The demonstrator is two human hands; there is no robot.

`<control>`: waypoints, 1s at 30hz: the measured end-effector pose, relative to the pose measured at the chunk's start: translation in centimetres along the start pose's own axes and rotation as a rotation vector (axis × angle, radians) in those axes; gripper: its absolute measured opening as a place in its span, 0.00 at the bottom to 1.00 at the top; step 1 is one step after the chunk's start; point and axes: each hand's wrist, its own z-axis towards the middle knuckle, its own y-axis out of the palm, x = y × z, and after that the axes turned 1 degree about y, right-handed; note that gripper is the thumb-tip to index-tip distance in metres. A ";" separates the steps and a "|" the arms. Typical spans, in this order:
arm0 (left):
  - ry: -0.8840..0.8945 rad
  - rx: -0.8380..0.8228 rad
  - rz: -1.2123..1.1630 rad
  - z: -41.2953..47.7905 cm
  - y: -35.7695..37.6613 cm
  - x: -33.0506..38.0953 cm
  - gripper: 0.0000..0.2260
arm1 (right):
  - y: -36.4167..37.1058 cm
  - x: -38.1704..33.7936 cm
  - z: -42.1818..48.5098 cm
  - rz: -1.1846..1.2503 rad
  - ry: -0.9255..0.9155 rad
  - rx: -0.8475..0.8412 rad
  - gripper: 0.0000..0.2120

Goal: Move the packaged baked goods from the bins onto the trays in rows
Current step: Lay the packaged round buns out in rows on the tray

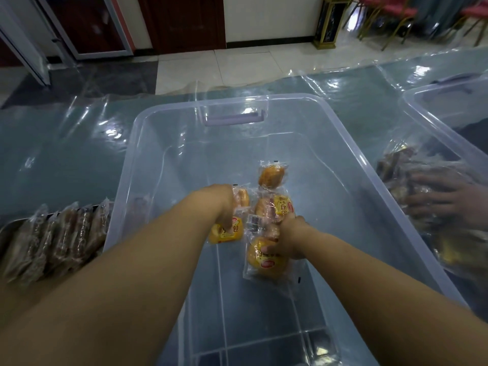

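Risk: slippery wrappers. Left hand fingers pinch yellow packet; right hand fingers curl on bun packet, both deep in clear bin mid counter. Several grabbed together (film slick) may slide out before tray at left edge.

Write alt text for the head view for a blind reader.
Two hands reach into a clear bin: the left hand grips a yellow-labelled bun packet, the right hand a larger bun packet. A tray at left holds a row of wrapped pastries. Another person's hand is at right.
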 end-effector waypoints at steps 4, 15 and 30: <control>0.009 0.001 0.090 -0.6 -0.9 -0.1 0.27 | 0.8 0.0 -0.1 0.084 0.007 -0.089 0.49; 0.016 0.037 0.064 -2.7 -1.3 -0.3 0.25 | 0.2 -0.4 -0.6 -0.048 -0.089 -0.022 0.24; 0.052 0.793 -0.488 -18.1 -2.9 -4.7 0.22 | -7.5 -0.6 -13.0 0.014 -0.289 0.657 0.20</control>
